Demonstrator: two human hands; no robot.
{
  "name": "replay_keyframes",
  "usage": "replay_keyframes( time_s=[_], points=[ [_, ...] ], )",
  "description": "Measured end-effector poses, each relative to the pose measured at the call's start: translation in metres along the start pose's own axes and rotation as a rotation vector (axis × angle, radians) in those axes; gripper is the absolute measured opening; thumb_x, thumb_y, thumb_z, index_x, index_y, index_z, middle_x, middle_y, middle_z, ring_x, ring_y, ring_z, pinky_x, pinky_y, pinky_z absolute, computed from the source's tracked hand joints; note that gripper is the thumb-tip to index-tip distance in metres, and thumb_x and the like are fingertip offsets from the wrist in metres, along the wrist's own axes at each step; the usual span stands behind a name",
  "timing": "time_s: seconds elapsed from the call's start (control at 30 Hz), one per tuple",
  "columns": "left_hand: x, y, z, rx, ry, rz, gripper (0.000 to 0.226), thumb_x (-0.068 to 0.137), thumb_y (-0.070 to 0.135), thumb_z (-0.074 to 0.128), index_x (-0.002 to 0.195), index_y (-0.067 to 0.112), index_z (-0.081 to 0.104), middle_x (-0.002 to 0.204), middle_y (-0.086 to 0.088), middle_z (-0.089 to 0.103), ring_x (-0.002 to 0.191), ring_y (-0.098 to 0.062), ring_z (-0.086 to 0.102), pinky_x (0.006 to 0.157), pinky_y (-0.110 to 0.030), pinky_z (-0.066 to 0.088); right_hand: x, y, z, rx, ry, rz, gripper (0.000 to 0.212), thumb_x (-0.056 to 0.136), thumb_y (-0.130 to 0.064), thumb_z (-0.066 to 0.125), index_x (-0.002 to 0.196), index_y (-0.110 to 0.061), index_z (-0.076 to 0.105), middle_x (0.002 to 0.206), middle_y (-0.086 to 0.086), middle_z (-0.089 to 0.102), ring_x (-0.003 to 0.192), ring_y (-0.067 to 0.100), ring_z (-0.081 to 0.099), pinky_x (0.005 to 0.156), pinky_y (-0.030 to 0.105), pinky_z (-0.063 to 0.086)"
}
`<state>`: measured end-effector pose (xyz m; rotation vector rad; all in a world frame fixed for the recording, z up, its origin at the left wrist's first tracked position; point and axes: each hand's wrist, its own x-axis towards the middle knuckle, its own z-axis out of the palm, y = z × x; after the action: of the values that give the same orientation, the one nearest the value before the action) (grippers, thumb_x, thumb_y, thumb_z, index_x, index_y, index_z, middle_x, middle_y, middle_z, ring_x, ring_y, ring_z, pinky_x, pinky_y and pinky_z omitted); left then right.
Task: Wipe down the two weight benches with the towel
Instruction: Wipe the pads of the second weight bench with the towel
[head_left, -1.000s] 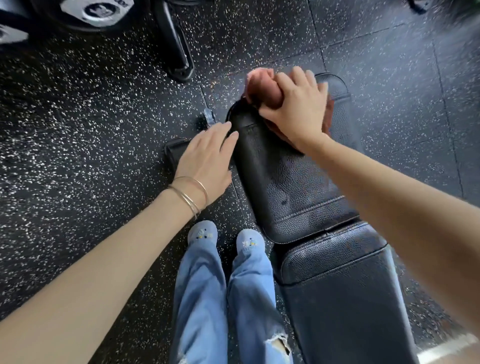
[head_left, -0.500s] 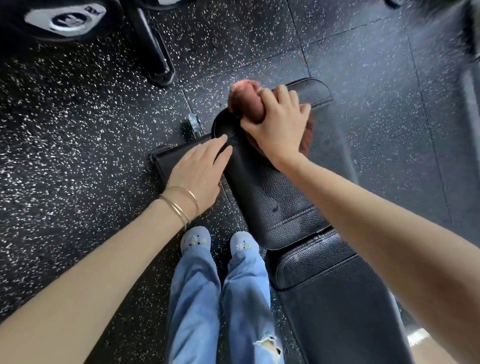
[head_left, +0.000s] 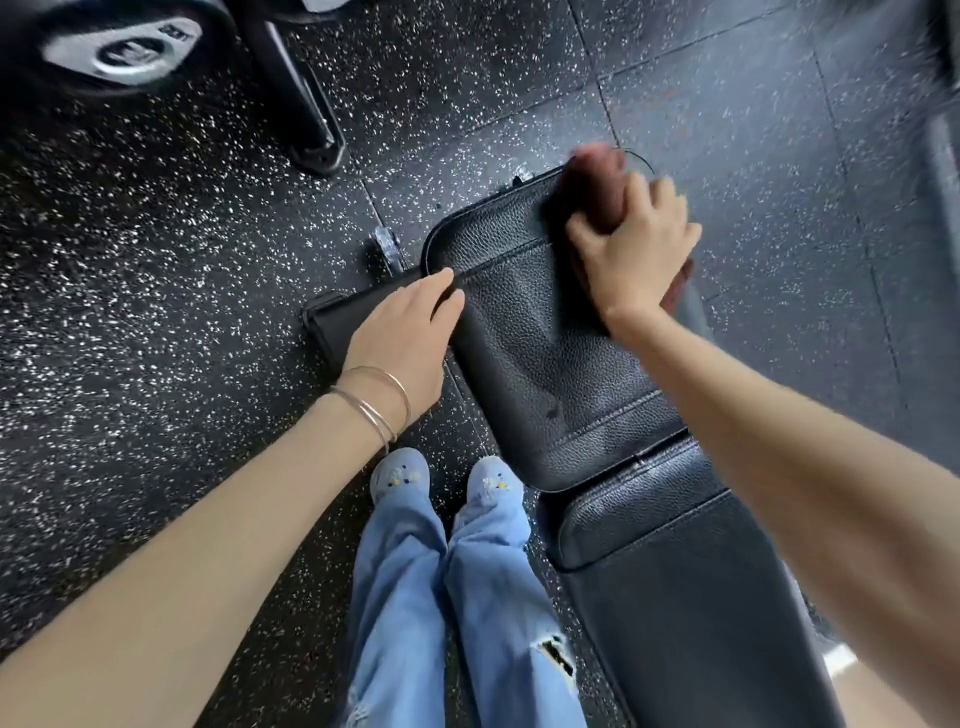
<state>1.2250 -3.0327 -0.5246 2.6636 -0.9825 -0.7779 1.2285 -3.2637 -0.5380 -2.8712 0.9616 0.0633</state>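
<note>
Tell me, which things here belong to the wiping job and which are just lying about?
Job: towel, weight bench, right hand gripping the towel, left hand flat at the bench's edge.
Lying about: weight plate, metal stand foot, speckled floor.

Brownish, blurred towel (head_left: 597, 192) atop black bench (head_left: 535, 338)

A black rubber floor (head_left: 156, 270) flecked with white fills the view, with tile seams crossing it from 12 to 2 o'clock. At 10 o'clock is a black weight plate (head_left: 119, 47) with a grey hub. Just beside it, toward 11 o'clock, a black metal leg (head_left: 298, 98) reaches the floor. At 6 o'clock, blue jeans (head_left: 457, 597), ripped at one knee, hang over pale blue shoes (head_left: 400, 475).
</note>
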Motion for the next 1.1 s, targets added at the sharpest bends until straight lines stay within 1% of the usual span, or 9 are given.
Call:
replay_keyframes(
  time_s=[0.13, 0.27, 0.43, 0.57, 0.7, 0.77, 0.93, 1.03, 1.1],
  points=[
    [-0.001, -0.004, -0.004, 0.002, -0.010, 0.008, 0.068, 0.087, 0.011, 0.053, 0.147, 0.016, 0.022, 0.157, 0.000, 0.012, 0.142, -0.020, 0.018, 0.113, -0.031, 0.022, -0.081, 0.010, 0.003, 0.058, -0.006, -0.396, 0.046, 0.063, -0.049, 0.067, 0.096, -0.017, 0.065, 0.090, 0.012, 0.058, 0.088, 0.030, 0.052, 0.073, 0.040, 0.031],
    [0.002, -0.016, -0.010, 0.046, -0.001, 0.040, 0.065, 0.088, 0.010, 0.053, 0.146, 0.024, 0.026, 0.157, 0.001, 0.013, 0.143, -0.020, 0.015, 0.115, -0.033, 0.019, -0.152, 0.044, 0.005, 0.066, -0.072, -0.633, 0.053, 0.060, -0.054, 0.069, 0.100, -0.019, 0.067, 0.082, 0.008, 0.057, 0.082, 0.025, 0.041, 0.068, 0.038, 0.030],
    [0.004, -0.024, -0.020, -0.057, 0.045, -0.104, 0.062, 0.085, 0.000, 0.052, 0.131, 0.041, 0.049, 0.154, 0.005, 0.022, 0.136, -0.025, 0.032, 0.109, -0.038, 0.034, -0.122, -0.002, 0.005, 0.049, 0.037, -0.439, 0.044, 0.064, -0.052, 0.063, 0.092, -0.018, 0.067, 0.086, 0.010, 0.060, 0.082, 0.030, 0.056, 0.070, 0.040, 0.037],
    [0.000, -0.028, -0.022, -0.035, 0.058, -0.198, 0.057, 0.086, 0.002, 0.048, 0.129, 0.040, 0.051, 0.154, 0.005, 0.024, 0.134, -0.029, 0.034, 0.108, -0.041, 0.035, -0.059, -0.065, 0.007, 0.075, 0.044, -0.258, 0.045, 0.067, -0.050, 0.061, 0.100, -0.019, 0.065, 0.100, 0.009, 0.061, 0.096, 0.030, 0.055, 0.077, 0.041, 0.034],
    [-0.004, -0.028, -0.021, -0.026, 0.028, -0.278, 0.060, 0.085, 0.005, 0.050, 0.136, 0.035, 0.044, 0.155, 0.004, 0.021, 0.134, -0.031, 0.033, 0.109, -0.042, 0.034, -0.064, -0.053, 0.003, 0.033, -0.005, -0.418, 0.046, 0.068, -0.051, 0.057, 0.099, -0.017, 0.063, 0.100, 0.010, 0.059, 0.097, 0.029, 0.054, 0.079, 0.041, 0.032],
    [-0.006, -0.022, -0.021, -0.036, 0.029, -0.280, 0.062, 0.085, 0.005, 0.051, 0.138, 0.034, 0.041, 0.155, 0.005, 0.020, 0.135, -0.030, 0.032, 0.109, -0.042, 0.034, -0.094, -0.022, 0.001, 0.041, -0.031, -0.563, 0.046, 0.065, -0.048, 0.064, 0.097, -0.015, 0.064, 0.093, 0.012, 0.059, 0.091, 0.030, 0.055, 0.077, 0.041, 0.034],
    [-0.008, -0.002, -0.008, -0.017, 0.044, -0.125, 0.054, 0.093, 0.009, 0.046, 0.144, 0.022, 0.033, 0.156, 0.003, 0.019, 0.141, -0.020, 0.021, 0.111, -0.037, 0.028, -0.166, 0.048, 0.000, 0.029, -0.068, -0.779, 0.047, 0.061, -0.049, 0.074, 0.098, -0.021, 0.070, 0.079, 0.006, 0.058, 0.072, 0.027, 0.054, 0.067, 0.037, 0.029],
    [-0.008, 0.012, -0.002, -0.058, 0.094, -0.098, 0.058, 0.093, 0.011, 0.048, 0.146, 0.021, 0.027, 0.156, 0.000, 0.017, 0.142, -0.020, 0.018, 0.112, -0.037, 0.027, -0.162, 0.075, 0.002, -0.018, -0.097, -0.944, 0.048, 0.064, -0.053, 0.071, 0.101, -0.023, 0.069, 0.080, 0.005, 0.058, 0.074, 0.026, 0.050, 0.066, 0.036, 0.031],
    [-0.006, 0.018, 0.000, -0.004, 0.072, -0.034, 0.061, 0.094, 0.017, 0.050, 0.148, 0.020, 0.022, 0.157, -0.001, 0.013, 0.144, -0.020, 0.013, 0.114, -0.036, 0.025, -0.147, 0.091, 0.001, -0.033, -0.097, -0.911, 0.051, 0.061, -0.053, 0.071, 0.101, -0.023, 0.067, 0.082, 0.006, 0.059, 0.079, 0.025, 0.046, 0.068, 0.037, 0.030]
  ],
)
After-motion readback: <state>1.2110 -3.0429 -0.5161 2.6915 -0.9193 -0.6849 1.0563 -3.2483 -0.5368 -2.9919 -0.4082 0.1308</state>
